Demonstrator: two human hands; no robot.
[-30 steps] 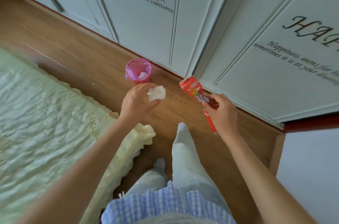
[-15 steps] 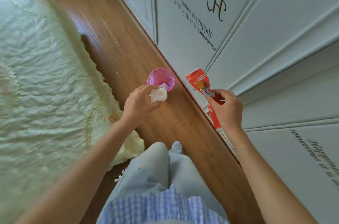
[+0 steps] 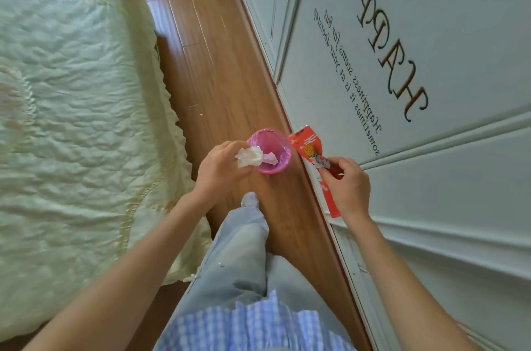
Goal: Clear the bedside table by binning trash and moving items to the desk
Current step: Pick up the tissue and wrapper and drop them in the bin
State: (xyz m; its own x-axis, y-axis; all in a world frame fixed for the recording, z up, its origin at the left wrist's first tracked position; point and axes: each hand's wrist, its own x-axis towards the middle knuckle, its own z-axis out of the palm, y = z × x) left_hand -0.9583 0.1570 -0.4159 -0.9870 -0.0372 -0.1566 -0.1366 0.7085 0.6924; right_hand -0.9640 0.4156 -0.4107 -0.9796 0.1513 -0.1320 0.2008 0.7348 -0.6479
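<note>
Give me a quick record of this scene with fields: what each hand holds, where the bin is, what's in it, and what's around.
left hand: shut on a crumpled white tissue, held at the bin's near rim
right hand: shut on a red wrapper, beside the bin
bin: small, pink liner, on the wooden floor by the white cabinet doors
bin contents: a bit of white paper
bed: on the person's left, pale green cover

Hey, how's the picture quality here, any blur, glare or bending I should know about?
Head view: soft daylight, no harsh glare; the floor shows a mild sheen. Wide-angle bending curves the wardrobe doors. The bedspread is smeared at the left edge, while the tissue, bin and red packet stay fairly sharp.
</note>
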